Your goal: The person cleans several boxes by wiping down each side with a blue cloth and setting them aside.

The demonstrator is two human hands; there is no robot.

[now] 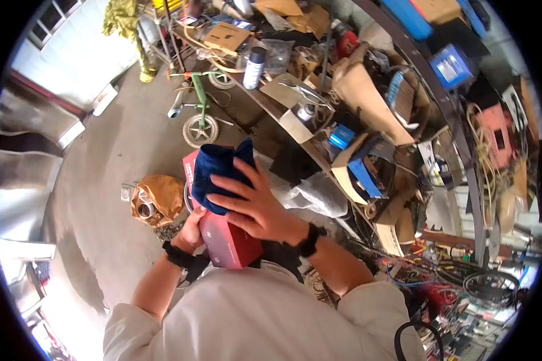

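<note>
A red box (227,242) with small printed marks is held close in front of my body. My left hand (193,230) grips its left side, the thumb on the box's face and the other fingers mostly hidden. Over the upper part of the box lies a dark blue cloth (209,161), bunched up. My right hand (264,207) presses this cloth against the box, with its fingers spread across the fabric. The cloth covers much of the box's upper face.
A cluttered shelf (319,147) runs along the right, bearing cardboard boxes (367,90) and a spray can (254,67). A small green bike (202,102) stands ahead on the concrete floor. Left of the red box sits a brown bag (165,195). Clear plastic wrap (319,195) hangs near my right hand.
</note>
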